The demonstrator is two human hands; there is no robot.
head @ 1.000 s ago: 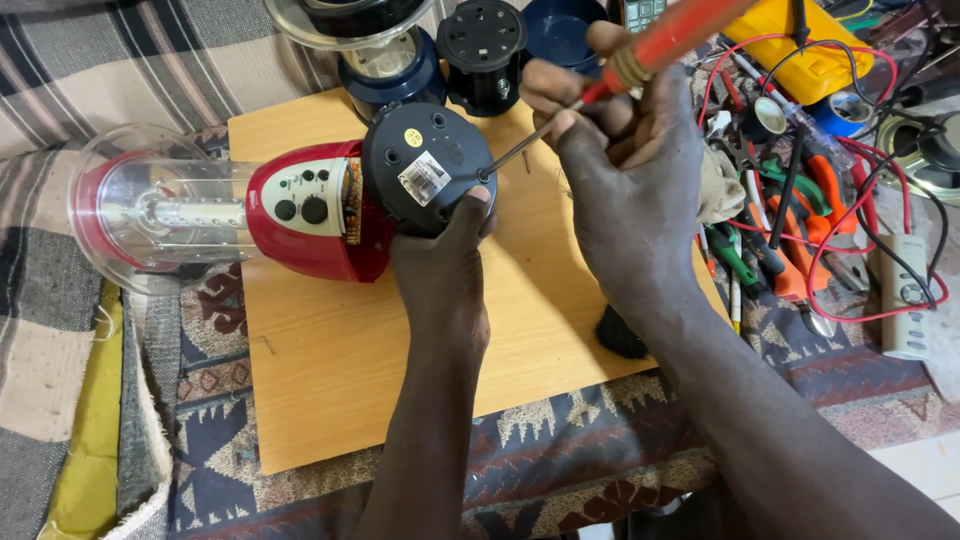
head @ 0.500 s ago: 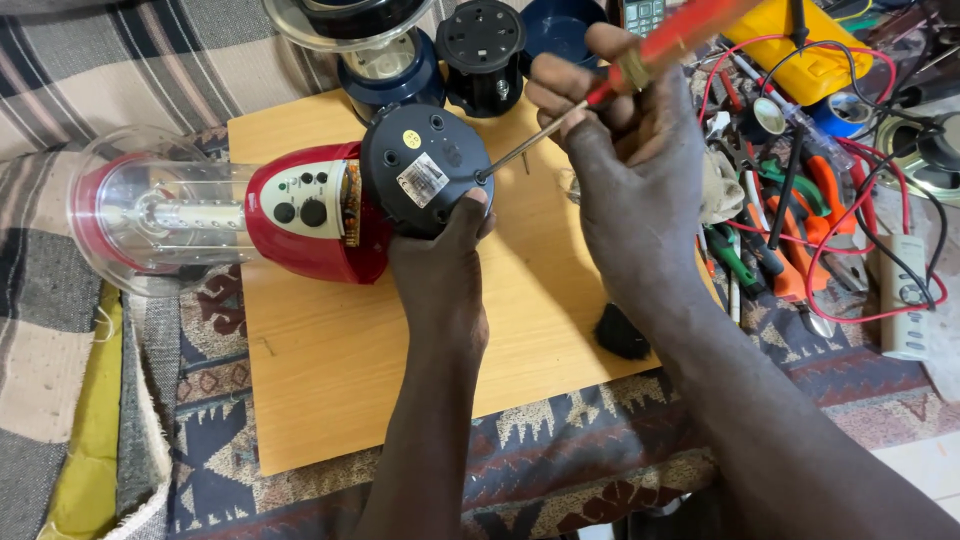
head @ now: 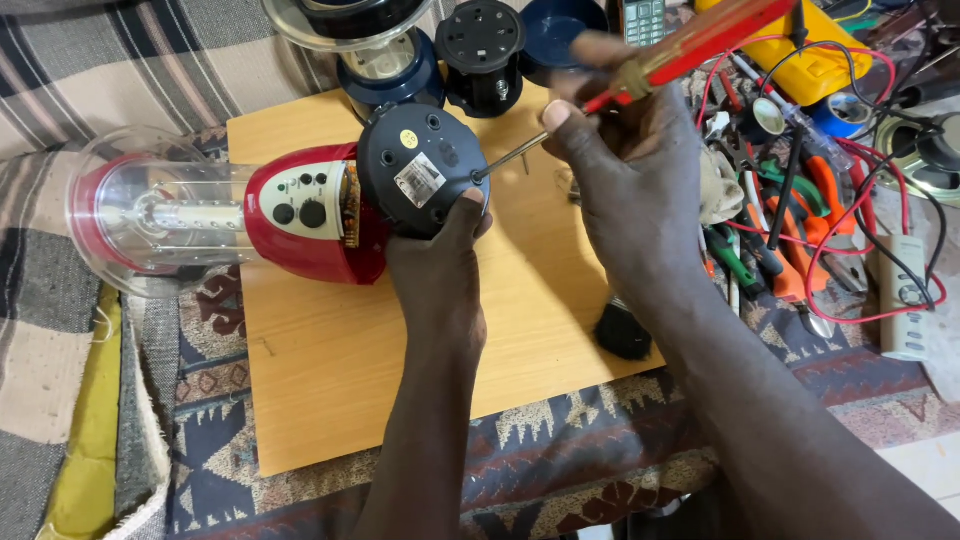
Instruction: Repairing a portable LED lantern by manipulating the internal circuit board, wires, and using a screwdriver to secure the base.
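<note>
Wooden board (head: 400, 390) on patterned cloth (head: 560, 450) carries a red blender base (head: 330, 215).

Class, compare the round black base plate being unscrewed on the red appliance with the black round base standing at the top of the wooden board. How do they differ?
The round black base plate is tipped on edge, fixed to the red appliance and steadied by the left hand; the black round base lies flat, detached and untouched. The plate carries stickers; the base shows none. Both are round and black.
</note>
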